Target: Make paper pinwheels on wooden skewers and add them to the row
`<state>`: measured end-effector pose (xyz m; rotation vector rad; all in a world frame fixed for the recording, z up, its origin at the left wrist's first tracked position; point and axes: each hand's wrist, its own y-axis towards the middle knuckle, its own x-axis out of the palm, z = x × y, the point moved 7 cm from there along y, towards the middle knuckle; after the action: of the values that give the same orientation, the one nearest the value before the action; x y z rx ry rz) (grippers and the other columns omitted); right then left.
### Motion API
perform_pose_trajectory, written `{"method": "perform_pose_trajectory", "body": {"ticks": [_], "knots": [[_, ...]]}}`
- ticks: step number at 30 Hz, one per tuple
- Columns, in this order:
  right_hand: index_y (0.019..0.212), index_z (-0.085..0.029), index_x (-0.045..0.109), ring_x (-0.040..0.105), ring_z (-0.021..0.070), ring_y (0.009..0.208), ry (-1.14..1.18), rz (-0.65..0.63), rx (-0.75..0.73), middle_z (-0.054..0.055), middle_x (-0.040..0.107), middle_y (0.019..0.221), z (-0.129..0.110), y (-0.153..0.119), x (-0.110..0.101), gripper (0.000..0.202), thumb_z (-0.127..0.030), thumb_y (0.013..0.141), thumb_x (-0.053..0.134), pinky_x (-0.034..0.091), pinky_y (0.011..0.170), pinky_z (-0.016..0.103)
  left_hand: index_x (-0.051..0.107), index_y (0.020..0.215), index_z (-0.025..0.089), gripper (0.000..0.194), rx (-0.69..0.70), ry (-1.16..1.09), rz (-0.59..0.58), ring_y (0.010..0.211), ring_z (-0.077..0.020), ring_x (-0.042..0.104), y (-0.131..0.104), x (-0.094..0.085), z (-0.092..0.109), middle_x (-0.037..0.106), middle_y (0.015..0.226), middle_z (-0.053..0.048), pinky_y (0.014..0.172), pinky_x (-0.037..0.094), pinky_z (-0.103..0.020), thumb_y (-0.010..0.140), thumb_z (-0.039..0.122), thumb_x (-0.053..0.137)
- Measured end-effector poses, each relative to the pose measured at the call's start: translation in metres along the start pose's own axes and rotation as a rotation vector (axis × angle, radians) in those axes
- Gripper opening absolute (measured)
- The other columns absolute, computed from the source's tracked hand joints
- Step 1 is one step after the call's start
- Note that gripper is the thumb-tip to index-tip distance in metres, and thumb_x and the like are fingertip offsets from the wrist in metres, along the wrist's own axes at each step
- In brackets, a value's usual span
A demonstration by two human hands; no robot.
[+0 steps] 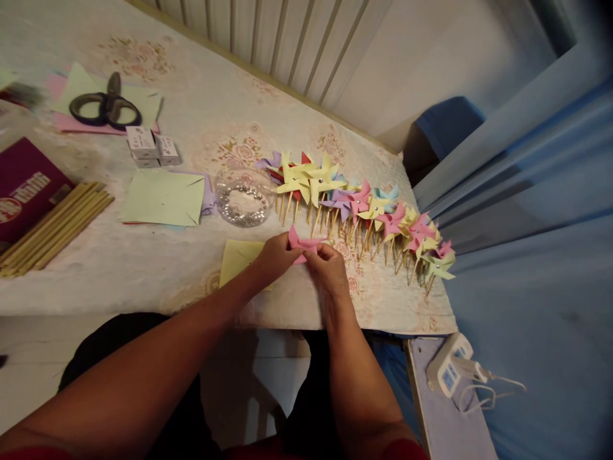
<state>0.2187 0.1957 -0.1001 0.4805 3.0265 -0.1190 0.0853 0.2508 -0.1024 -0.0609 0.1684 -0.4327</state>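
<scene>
A piece of pink paper [299,241], partly folded, is held between my two hands above the table. My left hand [278,257] pinches its left side, and my right hand [330,265] grips the right side with thumb and fingers bent. The fingers cover part of the paper's middle. Under my left forearm lies a yellow-green paper sheet [235,257]. Just beyond my hands sits a round clear dish [244,206] of small shiny metal pieces. To the right, a long row of finished paper pinwheels [359,201] on thin sticks lies across the table.
Left of the dish are a stack of slit paper squares [163,199] and small white boxes [152,147]. Black-handled scissors [106,108] lie on coloured paper. Wooden sticks [55,227] rest beside a purple package [31,185]. A power strip [449,364] stands on a lower surface at right.
</scene>
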Motion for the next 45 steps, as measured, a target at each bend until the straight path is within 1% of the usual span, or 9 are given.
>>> {"method": "perform_pose_trajectory", "body": {"ticks": [3,7,11,15,22,27,32,40,45], "knots": [[0.07,-0.019,0.066,0.048,0.0103,0.058,-0.011,0.003,0.002,-0.005,0.059,0.064,0.001,0.0,0.0,0.024,-0.04,0.068,0.077,0.036,0.056,0.023,0.064,0.08,0.014,0.018,-0.007,-0.037,0.007,0.065,-0.0122,0.049,0.0,0.0,0.0,0.06,0.068,0.001,0.059,0.039,-0.023,0.072,0.029,0.061],[0.074,-0.02,0.068,0.05,0.012,0.06,-0.045,0.006,0.019,-0.003,0.063,0.068,0.002,-0.001,0.001,0.024,-0.042,0.069,0.075,0.038,0.058,0.024,0.065,0.079,0.013,0.017,-0.021,-0.055,0.009,0.063,-0.0119,0.049,-0.001,-0.001,-0.001,0.06,0.065,0.001,0.057,0.039,-0.023,0.072,0.028,0.062],[0.074,-0.02,0.068,0.048,0.0113,0.058,-0.08,-0.005,0.021,-0.004,0.059,0.065,0.003,-0.001,0.001,0.025,-0.044,0.07,0.074,0.037,0.057,0.024,0.064,0.079,0.013,0.016,-0.022,-0.052,0.002,0.065,-0.0122,0.051,-0.002,-0.001,0.001,0.061,0.066,0.001,0.058,0.04,-0.023,0.072,0.027,0.062],[0.074,-0.02,0.069,0.049,0.0109,0.059,-0.021,-0.016,0.027,-0.004,0.06,0.067,0.005,-0.001,0.003,0.024,-0.042,0.069,0.075,0.038,0.059,0.023,0.065,0.079,0.013,0.016,-0.017,-0.023,0.011,0.066,-0.0133,0.052,-0.002,-0.002,0.003,0.061,0.066,0.001,0.059,0.041,-0.024,0.072,0.026,0.061],[0.085,-0.02,0.074,0.054,0.0131,0.064,-0.018,-0.028,0.031,-0.001,0.066,0.074,0.004,0.0,0.005,0.026,-0.041,0.069,0.074,0.042,0.063,0.025,0.065,0.083,0.013,0.018,0.016,0.026,-0.001,0.068,-0.0133,0.05,-0.003,-0.001,0.004,0.061,0.072,0.0,0.06,0.039,-0.025,0.074,0.026,0.058],[0.083,-0.021,0.073,0.053,0.0127,0.062,-0.027,-0.023,0.031,-0.001,0.066,0.072,0.006,0.001,0.002,0.025,-0.041,0.068,0.073,0.043,0.062,0.025,0.063,0.081,0.014,0.016,0.024,0.038,0.006,0.068,-0.0129,0.048,-0.004,-0.001,0.005,0.058,0.071,0.001,0.059,0.037,-0.024,0.074,0.027,0.057],[0.083,-0.021,0.073,0.056,0.0145,0.067,-0.046,-0.016,0.021,0.0,0.069,0.076,0.009,0.003,0.001,0.026,-0.042,0.068,0.072,0.045,0.063,0.027,0.06,0.077,0.015,0.013,0.017,0.048,0.012,0.064,-0.0119,0.044,-0.005,-0.001,0.006,0.054,0.067,0.002,0.057,0.034,-0.024,0.074,0.027,0.057],[0.087,-0.022,0.075,0.057,0.014,0.066,-0.02,-0.028,0.026,0.0,0.069,0.077,0.002,0.0,0.004,0.026,-0.04,0.069,0.073,0.045,0.064,0.026,0.055,0.072,0.016,0.008,0.021,0.087,0.032,0.065,-0.0117,0.042,-0.007,-0.002,0.011,0.051,0.066,0.003,0.059,0.033,-0.024,0.074,0.024,0.055],[0.082,-0.021,0.073,0.055,0.0141,0.066,-0.071,-0.017,0.016,-0.001,0.067,0.074,0.001,0.0,0.003,0.025,-0.043,0.07,0.073,0.045,0.063,0.026,0.055,0.072,0.016,0.007,0.021,0.124,0.056,0.065,-0.012,0.042,-0.008,-0.002,0.01,0.051,0.066,0.003,0.06,0.034,-0.024,0.075,0.023,0.055]]}}
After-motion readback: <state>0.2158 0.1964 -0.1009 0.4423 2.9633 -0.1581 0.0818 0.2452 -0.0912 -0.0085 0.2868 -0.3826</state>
